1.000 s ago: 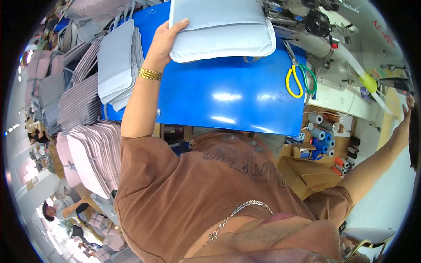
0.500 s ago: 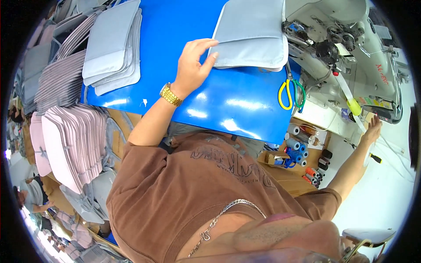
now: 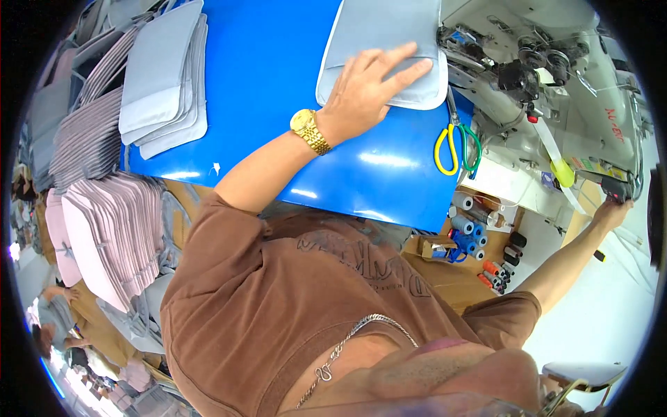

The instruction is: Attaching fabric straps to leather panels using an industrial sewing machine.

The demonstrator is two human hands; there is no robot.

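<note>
We judge the grey panel (image 3: 381, 28) light, soft, slickish; best held by its edge. Left grip (image 3: 361, 90): fingers spread over it; right grip (image 3: 613, 214): we cannot tell.

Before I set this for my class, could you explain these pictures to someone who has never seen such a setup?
There is no robot here: a person works with bare hands. Every picture comes from one fisheye camera worn on the head, looking down, so edges bend near the rim. The left hand, with a gold watch at its wrist, is spread over a grey padded panel on a blue tabletop. The right hand is at the sewing machine; whether it grips anything is unclear. Scissors with one yellow and one green handle lie near the machine, and a stack of grey panels lies toward the left.
</note>
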